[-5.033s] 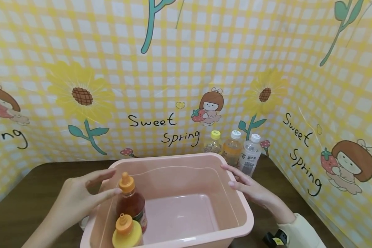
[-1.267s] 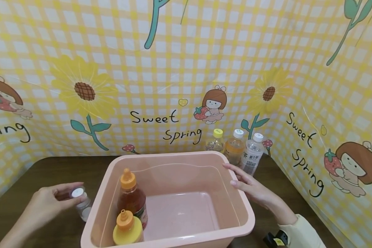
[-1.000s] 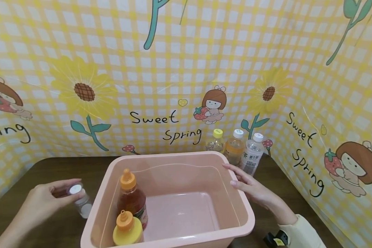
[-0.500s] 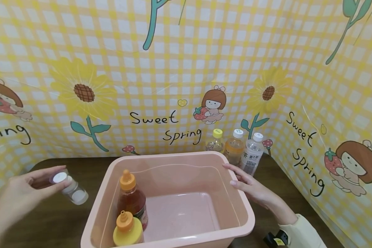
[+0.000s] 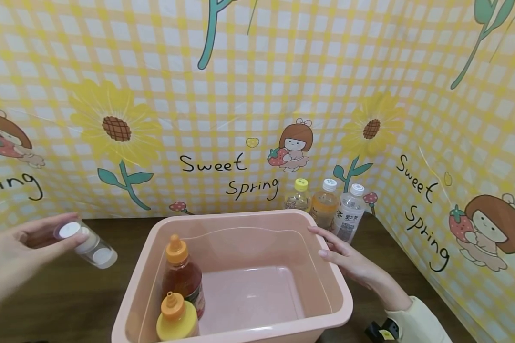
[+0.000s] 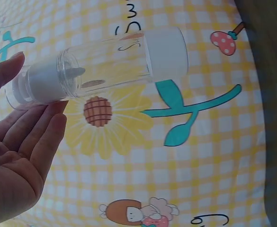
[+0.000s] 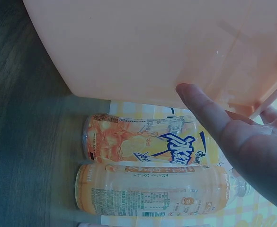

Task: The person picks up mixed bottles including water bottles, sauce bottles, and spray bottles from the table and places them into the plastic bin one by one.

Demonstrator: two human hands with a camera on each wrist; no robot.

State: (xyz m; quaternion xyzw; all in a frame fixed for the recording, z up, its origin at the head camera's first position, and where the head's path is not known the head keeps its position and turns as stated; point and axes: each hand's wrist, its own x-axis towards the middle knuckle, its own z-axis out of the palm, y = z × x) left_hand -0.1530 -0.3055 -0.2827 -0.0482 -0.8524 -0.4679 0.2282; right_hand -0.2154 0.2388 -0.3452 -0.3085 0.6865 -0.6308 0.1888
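My left hand (image 5: 19,255) pinches a clear spice grinder (image 5: 92,245) by its white-topped end, between thumb and fingers. Tilted in the air, the grinder is left of the pink plastic tub (image 5: 236,219). In the left wrist view the grinder's see-through body (image 6: 110,66) has a white cap at its far end and a pointed grey part inside. My right hand (image 5: 354,259) holds the tub's right rim, with a fingertip against the outer wall in the right wrist view. Inside the tub at the left stand a red-brown squeeze bottle (image 5: 182,276) and a yellow squeeze bottle (image 5: 176,324), both orange-capped.
Behind the tub's right corner stand a yellow-capped bottle (image 5: 298,197), an orange drink bottle (image 5: 324,205) and a clear tea bottle (image 5: 348,216). A checked cloth wall (image 5: 223,119) closes off the back and right of the dark wooden table (image 5: 81,295).
Five seconds ago my left hand was at the red-brown bottle in the tub. It then took hold of the grinder beside the tub and has raised it up and leftward. My right hand stays put.
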